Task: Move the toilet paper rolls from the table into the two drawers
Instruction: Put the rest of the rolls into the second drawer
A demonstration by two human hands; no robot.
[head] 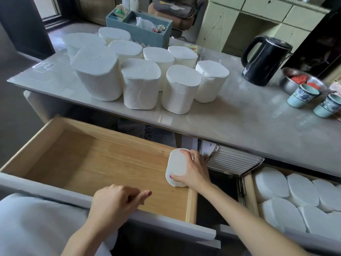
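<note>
Several white toilet paper rolls [140, 84] stand upright in a cluster on the grey table [239, 124]. Below its front edge the left wooden drawer [83, 163] is pulled out. My right hand [193, 169] is shut on one roll [176, 167], which stands upright in that drawer's right corner. My left hand [116, 198] rests on the drawer's front edge, fingers loosely curled and holding nothing. The right drawer [252, 196] is open too and packed with several rolls [287, 193].
A black kettle [265, 60], a metal bowl [293, 80] and two blue-patterned cups [302, 95] stand at the table's right end. A blue-grey organiser box [138, 28] sits behind the rolls. A ribbed metal tray [234, 161] lies under the table between the drawers.
</note>
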